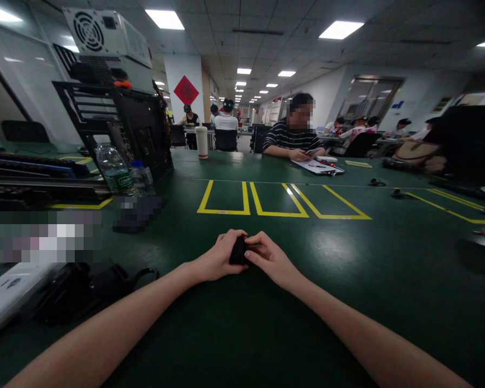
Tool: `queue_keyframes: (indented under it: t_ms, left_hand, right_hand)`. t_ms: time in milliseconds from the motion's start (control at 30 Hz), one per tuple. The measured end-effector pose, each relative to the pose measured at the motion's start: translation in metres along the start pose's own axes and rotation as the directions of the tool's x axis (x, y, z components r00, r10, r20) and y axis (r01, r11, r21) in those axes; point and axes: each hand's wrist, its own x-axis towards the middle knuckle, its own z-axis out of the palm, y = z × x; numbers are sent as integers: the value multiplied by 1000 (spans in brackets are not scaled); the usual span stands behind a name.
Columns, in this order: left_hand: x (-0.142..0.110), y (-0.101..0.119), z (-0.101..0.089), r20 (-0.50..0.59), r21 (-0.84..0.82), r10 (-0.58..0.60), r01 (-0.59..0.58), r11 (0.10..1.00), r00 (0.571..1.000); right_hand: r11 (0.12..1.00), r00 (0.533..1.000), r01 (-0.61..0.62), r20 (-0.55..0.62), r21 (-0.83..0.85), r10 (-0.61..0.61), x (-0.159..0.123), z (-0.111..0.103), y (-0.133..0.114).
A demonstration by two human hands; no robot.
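Observation:
Both my hands meet on the green table [347, 280] in front of me, around a small black object [238, 251]. My left hand [218, 257] is curled round its left side, fingers closed over the top. My right hand [269, 257] pinches its right side with thumb and fingers. What the object is I cannot make out; most of it is hidden by my fingers.
Yellow tape boxes [267, 199] mark the table ahead. A black computer case [121, 124], water bottles [113, 170] and black gear [84, 291] stand at the left. A seated person [295, 137] with a clipboard [321, 167] is across the table; a white cup [202, 141] stands beyond.

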Motion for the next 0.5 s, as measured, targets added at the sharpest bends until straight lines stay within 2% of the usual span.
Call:
queue_keyframes:
  t_ms: [133, 300, 500]
  left_hand:
    - [0, -2, 2, -31, -8, -24, 24, 1000, 999]
    - [-1, -3, 1, -17, -17, -30, 29, 999, 999]
    - [-1, -1, 0, -22, 12, -7, 7, 1000, 1000]
  right_hand:
    - [1000, 1000, -25, -2, -2, 25, 3, 0, 0]
    - [995, 996, -89, 8, -34, 89, 3, -2, -6]
    - [1000, 997, -12, 82, 5, 12, -1, -2, -6]
